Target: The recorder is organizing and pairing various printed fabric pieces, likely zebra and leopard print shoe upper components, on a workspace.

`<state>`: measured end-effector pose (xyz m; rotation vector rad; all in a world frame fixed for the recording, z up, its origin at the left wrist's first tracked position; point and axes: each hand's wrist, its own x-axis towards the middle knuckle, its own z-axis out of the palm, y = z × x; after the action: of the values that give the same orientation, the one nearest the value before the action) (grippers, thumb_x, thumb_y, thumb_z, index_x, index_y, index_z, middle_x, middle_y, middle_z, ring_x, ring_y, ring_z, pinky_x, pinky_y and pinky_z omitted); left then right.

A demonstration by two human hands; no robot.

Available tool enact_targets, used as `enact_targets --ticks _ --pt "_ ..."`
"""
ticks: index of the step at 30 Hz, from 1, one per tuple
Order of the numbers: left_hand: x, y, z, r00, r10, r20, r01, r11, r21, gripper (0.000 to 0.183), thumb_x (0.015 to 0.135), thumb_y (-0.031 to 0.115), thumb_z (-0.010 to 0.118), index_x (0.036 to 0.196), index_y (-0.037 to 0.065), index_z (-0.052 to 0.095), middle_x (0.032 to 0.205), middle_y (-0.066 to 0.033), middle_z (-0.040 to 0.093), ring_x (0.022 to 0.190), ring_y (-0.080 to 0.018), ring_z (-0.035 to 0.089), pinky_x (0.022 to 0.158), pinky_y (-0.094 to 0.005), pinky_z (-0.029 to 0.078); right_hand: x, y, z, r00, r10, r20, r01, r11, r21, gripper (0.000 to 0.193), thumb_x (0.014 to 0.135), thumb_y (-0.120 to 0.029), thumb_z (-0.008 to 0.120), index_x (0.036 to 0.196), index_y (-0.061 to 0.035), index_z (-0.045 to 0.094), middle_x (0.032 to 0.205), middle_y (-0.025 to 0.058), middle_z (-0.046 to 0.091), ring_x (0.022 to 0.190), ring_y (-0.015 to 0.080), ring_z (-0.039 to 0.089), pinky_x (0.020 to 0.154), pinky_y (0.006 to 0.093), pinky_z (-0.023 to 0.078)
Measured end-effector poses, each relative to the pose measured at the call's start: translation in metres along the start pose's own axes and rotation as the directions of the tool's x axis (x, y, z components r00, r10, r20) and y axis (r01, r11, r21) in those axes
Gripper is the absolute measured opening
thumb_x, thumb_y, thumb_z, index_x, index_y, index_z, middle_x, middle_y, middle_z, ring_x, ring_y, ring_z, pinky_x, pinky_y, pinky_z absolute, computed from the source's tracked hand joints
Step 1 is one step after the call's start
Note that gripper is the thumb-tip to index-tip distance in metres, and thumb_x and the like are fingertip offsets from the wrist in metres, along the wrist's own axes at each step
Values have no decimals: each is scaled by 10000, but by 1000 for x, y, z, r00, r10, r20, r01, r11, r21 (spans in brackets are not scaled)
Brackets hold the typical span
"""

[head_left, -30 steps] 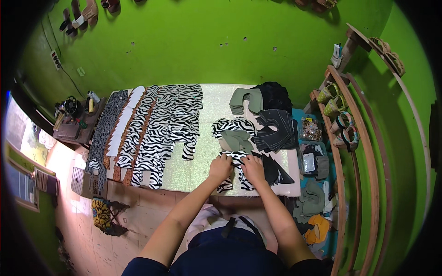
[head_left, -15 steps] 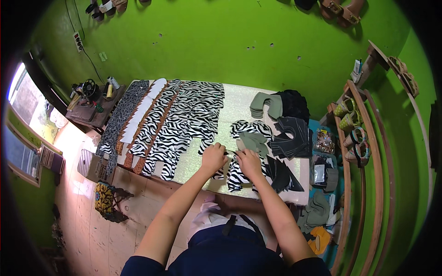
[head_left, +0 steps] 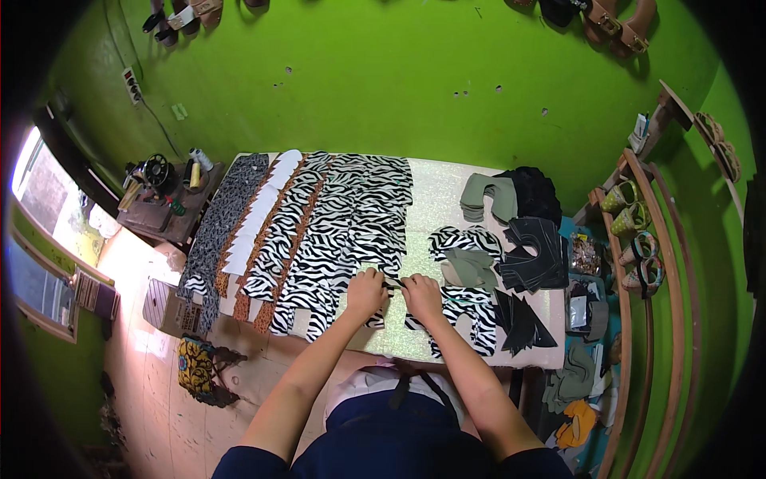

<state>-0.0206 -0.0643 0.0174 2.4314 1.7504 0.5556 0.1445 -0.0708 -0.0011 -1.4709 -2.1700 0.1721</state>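
Note:
My left hand (head_left: 367, 294) and my right hand (head_left: 421, 298) are close together over the table's front half, fingers pinched. A small dark piece (head_left: 393, 284) spans the gap between them; its kind is too small to make out. Rows of overlapping zebra-print cut pieces (head_left: 347, 219) lie flat to the left, reaching under my left hand. Beside my right hand are more zebra-print pieces (head_left: 480, 323), with grey-green cut pieces (head_left: 471, 269) on top of another zebra-print stack (head_left: 459, 238). Fanned black pointed pieces (head_left: 523, 323) rest farther right.
The pale table (head_left: 421, 188) also bears curved black pieces (head_left: 533, 254), a grey-green stack (head_left: 487, 195), white pieces (head_left: 257, 219) and grey patterned pieces (head_left: 223, 215). A sewing machine (head_left: 157, 172) stands at left. A wooden rack (head_left: 662, 319) with sandals borders the right side.
The view has shifted, so the table appears farther right and lower. Against the table, both hands have moved left toward the zebra-print rows, with the dark piece still between them.

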Motion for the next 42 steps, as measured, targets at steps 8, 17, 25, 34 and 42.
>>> enact_targets --ticks 8,17,25,34,42 --pt "7 -2 19 997 64 -48 -62 998 33 265 742 256 610 940 83 587 949 -105 538 911 -279 511 811 -395 384 1 8 4 999 32 -39 -33 999 -12 209 786 -195 617 958 -77 608 912 73 565 903 252 534 802 368 403" --pt "65 17 28 991 41 126 -36 999 -39 217 819 245 550 958 84 594 928 -96 553 875 -265 549 768 -390 414 38 72 -32 978 96 -183 -123 982 -143 163 808 -153 541 927 -71 616 882 78 579 889 256 535 794 384 405" --pt "133 49 46 984 17 176 6 992 -126 169 764 185 560 878 64 590 892 -129 569 802 -299 595 681 -392 492 85 149 -48 990 140 -5 -138 972 -188 232 785 -83 518 990 -113 623 950 61 587 955 248 524 844 393 382" --pt "148 73 72 961 -10 275 56 985 -162 195 772 163 557 936 58 566 942 -140 554 839 -302 583 731 -395 482 87 165 -39 971 158 178 -150 987 -60 195 753 -50 543 913 -130 621 925 62 567 959 264 512 859 400 368" --pt "157 61 53 960 -55 274 145 937 -319 172 799 171 551 919 50 573 868 -157 588 810 -331 583 717 -406 475 97 157 -52 973 176 149 -212 939 272 98 794 -39 530 884 -54 566 898 125 543 829 304 544 733 369 437"
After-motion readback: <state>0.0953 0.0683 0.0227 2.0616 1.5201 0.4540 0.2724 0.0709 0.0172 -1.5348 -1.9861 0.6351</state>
